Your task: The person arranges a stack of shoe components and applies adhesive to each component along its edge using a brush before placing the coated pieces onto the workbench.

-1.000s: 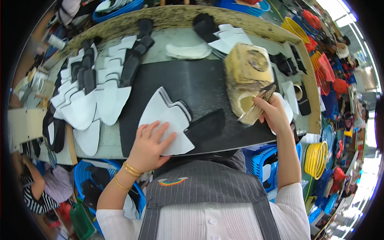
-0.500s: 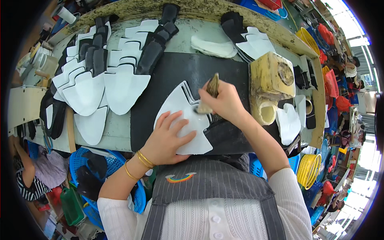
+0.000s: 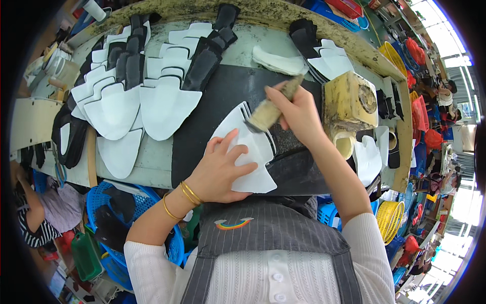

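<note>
A small stack of white shoe-upper pieces with stepped dark-lined edges lies on a black mat before me. My left hand, fingers spread, presses flat on the top piece. In my right hand is a wide, worn brush, gripped by its handle and tilted. Its bristle end touches or hovers just over the upper stepped edge of the stack; which of the two, I cannot tell. To the right of that hand stands a yellowed, glue-crusted container with an open spout.
Overlapping rows of white pieces with black parts cover the left of the bench. Another such stack lies at the back right, near a curved off-white piece. A raised rim borders the bench. Blue baskets stand below its front edge.
The brush has moved up along the stepped edge and leans over more, so its bristles show clearly. My right hand has risen with it. My left hand stays on the pieces.
</note>
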`<state>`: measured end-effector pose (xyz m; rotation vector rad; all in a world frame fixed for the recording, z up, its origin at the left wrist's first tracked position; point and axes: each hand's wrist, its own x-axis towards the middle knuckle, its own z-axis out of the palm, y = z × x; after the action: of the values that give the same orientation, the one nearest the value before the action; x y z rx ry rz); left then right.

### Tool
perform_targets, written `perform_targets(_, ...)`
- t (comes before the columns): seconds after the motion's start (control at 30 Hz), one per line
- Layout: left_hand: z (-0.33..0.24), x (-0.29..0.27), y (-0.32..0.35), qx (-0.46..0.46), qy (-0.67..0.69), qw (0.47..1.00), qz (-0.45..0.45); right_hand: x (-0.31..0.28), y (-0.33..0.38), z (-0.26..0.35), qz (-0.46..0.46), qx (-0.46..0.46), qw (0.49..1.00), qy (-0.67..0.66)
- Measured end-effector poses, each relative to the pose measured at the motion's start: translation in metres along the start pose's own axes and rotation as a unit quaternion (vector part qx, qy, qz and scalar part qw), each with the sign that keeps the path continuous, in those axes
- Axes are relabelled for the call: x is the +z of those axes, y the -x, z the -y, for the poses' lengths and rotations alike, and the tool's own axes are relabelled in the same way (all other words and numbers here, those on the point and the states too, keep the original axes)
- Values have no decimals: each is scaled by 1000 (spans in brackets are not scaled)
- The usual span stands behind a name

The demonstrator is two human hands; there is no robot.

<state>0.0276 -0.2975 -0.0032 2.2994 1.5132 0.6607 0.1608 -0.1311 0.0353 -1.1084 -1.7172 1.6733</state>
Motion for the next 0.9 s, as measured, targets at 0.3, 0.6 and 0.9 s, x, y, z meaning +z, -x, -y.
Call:
perform_targets(0.3, -5, 5, 0, -10, -7, 1000, 8, 20, -32, -12, 5, -74, 990, 118)
perform_targets(0.6, -1, 10, 9, 13, 2, 1000, 7, -37, 57, 2, 91, 97, 986, 99)
perform_targets(0.9, -4, 9, 5, 9, 0, 1000, 10, -29, 73, -23, 192, 55, 975, 98)
